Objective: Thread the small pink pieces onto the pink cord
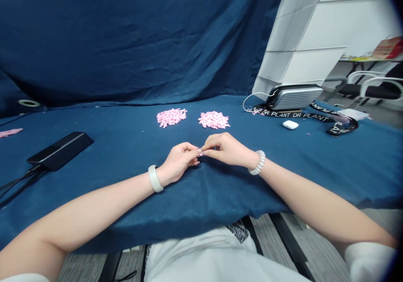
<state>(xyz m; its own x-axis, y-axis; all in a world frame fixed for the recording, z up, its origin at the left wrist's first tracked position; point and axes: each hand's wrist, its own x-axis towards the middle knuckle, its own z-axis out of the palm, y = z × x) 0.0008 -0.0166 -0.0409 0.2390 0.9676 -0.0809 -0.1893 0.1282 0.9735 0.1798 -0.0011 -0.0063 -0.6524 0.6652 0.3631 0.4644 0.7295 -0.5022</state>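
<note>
Over the front part of the blue cloth, my left hand (181, 160) and my right hand (222, 148) meet fingertip to fingertip. Both are closed in a pinch around a tiny pinkish piece (200, 151), mostly covered by the fingers, so its kind is unclear. Behind the hands lie two heaps of small pink pieces: a left heap (171, 117) and a right heap (214, 120). Neither hand touches the heaps. A pale band circles my left wrist, and a coiled bracelet is around my right wrist.
A black power bank (63, 150) with cables lies at left. At right are a silver ribbed case (296, 97), a lettered black strap (280, 114) and a white earbud case (290, 124). A blue curtain (126, 38) hangs behind the cloth-covered table (119, 141).
</note>
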